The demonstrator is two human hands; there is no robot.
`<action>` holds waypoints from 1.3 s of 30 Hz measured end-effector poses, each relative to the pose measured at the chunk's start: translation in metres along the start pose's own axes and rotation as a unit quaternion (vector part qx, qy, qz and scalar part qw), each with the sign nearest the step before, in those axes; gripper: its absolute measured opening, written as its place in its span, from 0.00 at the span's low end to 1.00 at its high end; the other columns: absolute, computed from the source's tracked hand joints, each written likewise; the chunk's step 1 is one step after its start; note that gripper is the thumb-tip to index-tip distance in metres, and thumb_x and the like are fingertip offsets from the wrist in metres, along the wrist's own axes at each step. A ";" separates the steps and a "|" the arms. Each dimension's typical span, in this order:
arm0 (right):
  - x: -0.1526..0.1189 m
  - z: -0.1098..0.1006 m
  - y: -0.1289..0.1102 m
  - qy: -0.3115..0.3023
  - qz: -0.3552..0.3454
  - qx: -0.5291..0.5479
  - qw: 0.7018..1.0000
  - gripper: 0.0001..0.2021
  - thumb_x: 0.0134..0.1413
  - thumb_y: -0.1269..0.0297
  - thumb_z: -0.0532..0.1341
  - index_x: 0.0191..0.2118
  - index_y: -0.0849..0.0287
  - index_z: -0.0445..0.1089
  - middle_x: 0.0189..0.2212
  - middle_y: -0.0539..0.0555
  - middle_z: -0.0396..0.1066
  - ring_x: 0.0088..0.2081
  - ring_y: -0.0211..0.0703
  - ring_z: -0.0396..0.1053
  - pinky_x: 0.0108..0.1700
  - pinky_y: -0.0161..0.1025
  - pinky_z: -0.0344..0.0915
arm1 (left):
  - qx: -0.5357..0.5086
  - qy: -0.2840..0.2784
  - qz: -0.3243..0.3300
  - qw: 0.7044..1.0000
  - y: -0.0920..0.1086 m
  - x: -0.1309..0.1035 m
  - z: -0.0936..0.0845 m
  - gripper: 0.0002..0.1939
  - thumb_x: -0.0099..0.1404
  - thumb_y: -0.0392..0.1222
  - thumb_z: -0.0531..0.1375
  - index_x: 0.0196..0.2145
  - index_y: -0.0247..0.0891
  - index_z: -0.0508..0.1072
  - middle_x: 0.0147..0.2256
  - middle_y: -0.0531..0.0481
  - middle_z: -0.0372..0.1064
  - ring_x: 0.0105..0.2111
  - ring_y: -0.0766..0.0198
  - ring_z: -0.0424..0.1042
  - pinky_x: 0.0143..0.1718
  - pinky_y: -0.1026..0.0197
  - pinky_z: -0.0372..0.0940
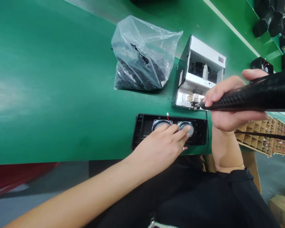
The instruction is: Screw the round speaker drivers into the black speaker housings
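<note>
My right hand (230,95) grips a black electric screwdriver (256,95), held nearly level. Its tip is at the pick-up slot of a silver screw feeder (201,79); whether a screw is on the bit I cannot tell. My left hand (163,141) lies over a black speaker housing (144,126), fingers stretched out and reaching onto the right-hand round speaker driver (191,130). The other speaker driver (158,123) is partly hidden under that hand. A red wire with a white connector (167,115) stands up between the two drivers.
Behind the housing a clear plastic bag (144,57) of small dark parts rests on the green bench (49,79). Cardboard divider trays (254,136) sit to the right, with a black cable (263,135) crossing them. Black speaker units (262,65) stand farther back right.
</note>
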State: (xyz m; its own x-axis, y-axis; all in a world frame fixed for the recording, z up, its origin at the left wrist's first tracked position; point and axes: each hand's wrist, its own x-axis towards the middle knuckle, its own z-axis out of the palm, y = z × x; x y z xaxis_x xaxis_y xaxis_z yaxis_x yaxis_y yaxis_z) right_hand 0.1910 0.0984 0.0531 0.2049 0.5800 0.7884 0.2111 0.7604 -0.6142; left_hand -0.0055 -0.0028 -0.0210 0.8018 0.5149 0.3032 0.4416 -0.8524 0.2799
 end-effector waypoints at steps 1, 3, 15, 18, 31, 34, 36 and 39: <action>-0.001 0.000 0.002 -0.012 0.006 0.005 1.000 0.31 0.76 0.20 0.55 0.58 0.41 0.74 0.22 0.40 0.66 0.14 0.38 0.59 0.16 0.39 0.61 | -0.001 -0.005 -0.002 1.000 0.000 0.000 0.001 0.16 0.87 0.45 0.68 0.64 0.37 0.89 0.70 0.38 0.85 0.51 0.51 0.79 0.49 0.46 0.66; -0.001 0.000 0.003 -0.027 0.040 0.017 0.999 0.31 0.74 0.20 0.58 0.58 0.42 0.74 0.23 0.39 0.67 0.14 0.38 0.60 0.16 0.39 0.61 | -0.003 -0.016 -0.005 1.000 0.001 0.000 0.002 0.17 0.87 0.46 0.69 0.65 0.38 0.88 0.71 0.38 0.84 0.52 0.50 0.79 0.50 0.46 0.66; -0.007 -0.036 -0.055 -0.017 0.128 0.010 0.992 0.30 0.75 0.21 0.59 0.55 0.40 0.80 0.26 0.41 0.68 0.17 0.37 0.66 0.21 0.36 0.71 | -0.006 0.008 0.004 1.000 -0.002 0.002 -0.001 0.14 0.84 0.40 0.70 0.62 0.37 0.90 0.68 0.40 0.86 0.49 0.51 0.81 0.47 0.47 0.69; -0.022 -0.054 -0.082 -0.033 0.183 -0.010 0.983 0.28 0.72 0.22 0.64 0.58 0.35 0.82 0.27 0.41 0.72 0.19 0.39 0.71 0.24 0.39 0.78 | -0.038 -0.007 -0.001 0.999 -0.003 0.002 -0.003 0.16 0.84 0.39 0.68 0.64 0.39 0.89 0.69 0.40 0.86 0.50 0.50 0.82 0.47 0.46 0.69; -0.077 -0.076 -0.084 -0.011 0.187 -0.019 0.982 0.28 0.77 0.25 0.60 0.68 0.31 0.79 0.27 0.39 0.74 0.17 0.40 0.69 0.23 0.40 0.75 | -0.007 -0.025 0.006 1.000 -0.003 0.003 -0.013 0.18 0.91 0.39 0.58 0.64 0.35 0.87 0.70 0.43 0.85 0.49 0.50 0.80 0.46 0.44 0.70; -0.081 -0.076 -0.080 -0.007 0.184 -0.003 0.983 0.29 0.79 0.25 0.56 0.67 0.35 0.78 0.26 0.40 0.74 0.17 0.40 0.68 0.21 0.40 0.74 | -0.009 -0.024 0.005 1.000 -0.002 0.003 -0.013 0.19 0.91 0.40 0.56 0.64 0.34 0.86 0.70 0.44 0.85 0.48 0.49 0.79 0.45 0.43 0.70; -0.083 -0.077 -0.078 -0.022 0.200 0.001 0.980 0.28 0.77 0.26 0.60 0.67 0.34 0.77 0.27 0.40 0.75 0.18 0.42 0.70 0.23 0.42 0.76 | -0.013 -0.042 -0.005 0.999 -0.001 0.004 -0.013 0.18 0.92 0.40 0.57 0.65 0.35 0.85 0.71 0.44 0.84 0.49 0.49 0.80 0.46 0.44 0.71; -0.086 -0.076 -0.074 -0.023 0.196 0.000 0.980 0.29 0.76 0.25 0.61 0.67 0.34 0.76 0.26 0.40 0.76 0.17 0.42 0.69 0.22 0.41 0.75 | -0.019 -0.060 -0.016 0.998 0.000 0.005 -0.014 0.17 0.91 0.40 0.58 0.66 0.34 0.84 0.71 0.43 0.84 0.50 0.50 0.80 0.48 0.43 0.71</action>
State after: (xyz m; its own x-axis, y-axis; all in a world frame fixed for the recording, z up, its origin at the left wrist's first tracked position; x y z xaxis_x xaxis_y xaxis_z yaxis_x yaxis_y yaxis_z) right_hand 0.2309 -0.0296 0.0281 0.2273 0.8402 0.4923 0.1251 0.4761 -0.8704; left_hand -0.0074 0.0006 -0.0063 0.8310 0.5252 0.1833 0.4541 -0.8308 0.3219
